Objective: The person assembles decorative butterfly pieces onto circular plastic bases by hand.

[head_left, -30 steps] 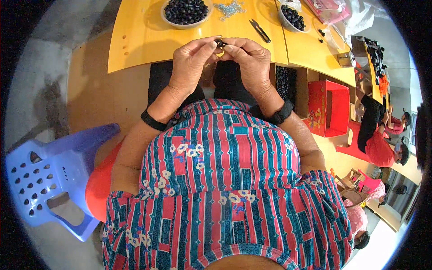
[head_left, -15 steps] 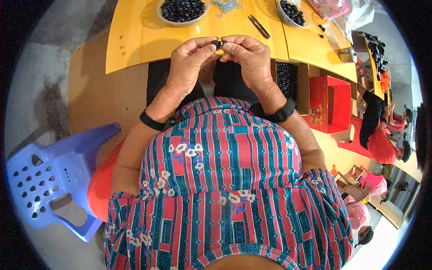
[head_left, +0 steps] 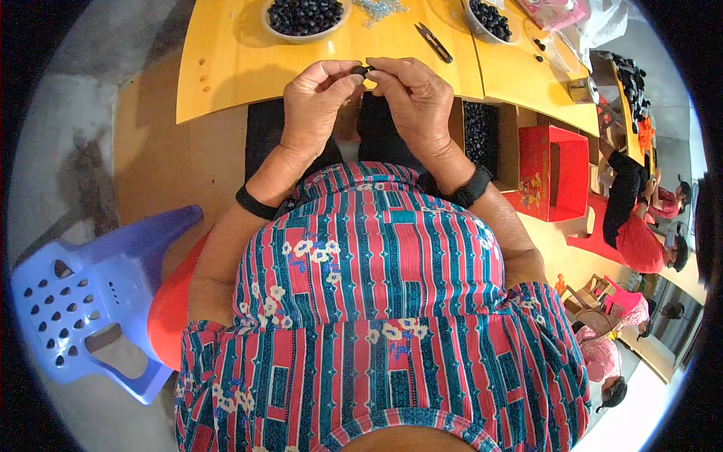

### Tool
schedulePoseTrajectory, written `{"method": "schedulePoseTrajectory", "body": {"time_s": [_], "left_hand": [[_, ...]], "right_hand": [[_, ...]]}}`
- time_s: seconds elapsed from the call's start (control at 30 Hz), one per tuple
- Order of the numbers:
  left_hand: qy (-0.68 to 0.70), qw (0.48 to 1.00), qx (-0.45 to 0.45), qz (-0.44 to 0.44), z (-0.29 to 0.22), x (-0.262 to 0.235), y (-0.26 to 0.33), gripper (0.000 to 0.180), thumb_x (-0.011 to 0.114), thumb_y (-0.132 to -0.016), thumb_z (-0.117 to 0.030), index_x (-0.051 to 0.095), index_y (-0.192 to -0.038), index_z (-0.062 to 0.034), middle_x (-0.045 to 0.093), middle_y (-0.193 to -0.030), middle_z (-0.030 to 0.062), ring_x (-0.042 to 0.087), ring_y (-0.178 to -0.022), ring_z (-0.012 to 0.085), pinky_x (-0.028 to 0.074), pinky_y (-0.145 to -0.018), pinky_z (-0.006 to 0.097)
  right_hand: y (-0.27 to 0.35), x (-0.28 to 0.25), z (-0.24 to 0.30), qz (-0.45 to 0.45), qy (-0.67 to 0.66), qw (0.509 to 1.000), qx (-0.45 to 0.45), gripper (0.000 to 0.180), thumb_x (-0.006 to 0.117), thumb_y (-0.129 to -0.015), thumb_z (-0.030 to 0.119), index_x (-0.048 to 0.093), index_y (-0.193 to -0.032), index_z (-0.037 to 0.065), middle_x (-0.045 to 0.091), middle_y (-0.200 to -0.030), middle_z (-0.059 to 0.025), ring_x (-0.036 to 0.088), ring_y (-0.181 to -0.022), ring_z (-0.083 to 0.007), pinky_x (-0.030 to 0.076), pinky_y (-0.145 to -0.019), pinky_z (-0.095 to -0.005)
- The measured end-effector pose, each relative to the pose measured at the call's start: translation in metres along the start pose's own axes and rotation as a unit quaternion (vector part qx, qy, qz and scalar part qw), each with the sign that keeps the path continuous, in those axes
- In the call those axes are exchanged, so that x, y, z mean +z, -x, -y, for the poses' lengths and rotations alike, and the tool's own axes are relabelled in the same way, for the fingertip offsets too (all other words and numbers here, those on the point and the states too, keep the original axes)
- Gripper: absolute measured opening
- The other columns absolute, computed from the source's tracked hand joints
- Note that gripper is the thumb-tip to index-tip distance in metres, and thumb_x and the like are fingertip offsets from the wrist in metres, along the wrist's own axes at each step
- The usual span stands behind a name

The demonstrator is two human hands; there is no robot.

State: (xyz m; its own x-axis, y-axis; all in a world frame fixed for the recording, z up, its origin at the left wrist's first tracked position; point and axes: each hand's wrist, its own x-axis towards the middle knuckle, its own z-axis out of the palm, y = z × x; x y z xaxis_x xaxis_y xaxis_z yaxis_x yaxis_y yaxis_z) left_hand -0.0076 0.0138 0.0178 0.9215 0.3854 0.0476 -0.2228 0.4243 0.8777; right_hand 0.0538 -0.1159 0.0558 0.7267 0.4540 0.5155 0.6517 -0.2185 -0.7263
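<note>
- Both forearms rise from the lower edge over a striped, flowered shirt, each wrist wearing a black band, elbows bent so the hands meet at the near edge of the yellow table [head_left: 226,68].
- The left hand [head_left: 315,102] curls inward, thumb and forefinger pinched on a small dark bead [head_left: 360,70].
- The right hand [head_left: 416,96] mirrors it, fingertips closed on the same bead from the other side; the two hands touch there.
- Beyond the hands, a bowl of dark beads [head_left: 304,15] sits on the table, with black snips [head_left: 433,41] to its right and a second bowl [head_left: 489,16] farther right.
</note>
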Motion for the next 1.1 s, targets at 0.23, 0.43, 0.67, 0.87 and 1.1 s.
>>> {"method": "schedulePoseTrajectory", "body": {"time_s": [0.23, 0.43, 0.67, 0.87, 1.1], "left_hand": [[-0.004, 1.0, -0.004, 0.01, 0.0, -0.001, 0.002, 0.015, 0.062, -0.082, -0.001, 0.061, -0.096, 0.0029, 0.063, -0.086, 0.0056, 0.06, -0.076, 0.0092, 0.051, -0.071, 0.021], [0.017, 1.0, -0.018, 0.013, 0.0, 0.0, 0.004, 0.014, 0.062, -0.082, -0.001, 0.06, -0.095, 0.0023, 0.063, -0.087, 0.006, 0.06, -0.078, 0.0097, 0.051, -0.072, 0.022], [-0.003, 1.0, -0.008, 0.008, 0.0, 0.0, 0.001, 0.014, 0.063, -0.081, -0.002, 0.06, -0.094, 0.0025, 0.063, -0.088, 0.0064, 0.06, -0.077, 0.0096, 0.051, -0.071, 0.021], [-0.049, 0.999, 0.013, 0.013, 0.001, -0.002, 0.001, 0.014, 0.063, -0.081, -0.001, 0.06, -0.094, 0.0027, 0.063, -0.087, 0.0066, 0.06, -0.077, 0.0099, 0.052, -0.071, 0.022], [0.018, 0.999, -0.029, 0.002, 0.0, 0.001, 0.003, 0.014, 0.062, -0.082, -0.001, 0.06, -0.095, 0.0037, 0.063, -0.089, 0.0084, 0.062, -0.078, 0.0123, 0.053, -0.072, 0.024]], "right_hand": [[-0.002, -0.002, 0.005, 0.015, -0.05, 0.997, 0.053, 0.009, 0.062, -0.077, 0.003, 0.066, -0.085, 0.002, 0.062, -0.072, -0.009, 0.063, -0.06, -0.0146, 0.05, -0.055, -0.024], [-0.003, -0.006, -0.004, 0.065, -0.06, 0.995, 0.051, 0.01, 0.06, -0.079, 0.0, 0.065, -0.088, 0.0, 0.063, -0.073, -0.0061, 0.061, -0.062, -0.0107, 0.049, -0.057, -0.0215], [-0.001, -0.001, -0.003, 0.047, -0.26, 0.942, 0.204, 0.011, 0.057, -0.083, -0.001, 0.064, -0.091, -0.004, 0.064, -0.076, -0.005, 0.059, -0.064, -0.0096, 0.049, -0.061, -0.0205], [0.001, 0.004, -0.005, 0.016, -0.228, 0.958, 0.173, 0.008, 0.061, -0.08, 0.001, 0.065, -0.085, -0.002, 0.065, -0.074, -0.0068, 0.06, -0.059, -0.0096, 0.05, -0.055, -0.0214], [0.0, 0.002, -0.01, 0.027, -0.054, 0.998, 0.015, 0.007, 0.061, -0.079, 0.0, 0.065, -0.085, 0.001, 0.064, -0.073, -0.0079, 0.062, -0.059, -0.0112, 0.05, -0.055, -0.0221]]}}
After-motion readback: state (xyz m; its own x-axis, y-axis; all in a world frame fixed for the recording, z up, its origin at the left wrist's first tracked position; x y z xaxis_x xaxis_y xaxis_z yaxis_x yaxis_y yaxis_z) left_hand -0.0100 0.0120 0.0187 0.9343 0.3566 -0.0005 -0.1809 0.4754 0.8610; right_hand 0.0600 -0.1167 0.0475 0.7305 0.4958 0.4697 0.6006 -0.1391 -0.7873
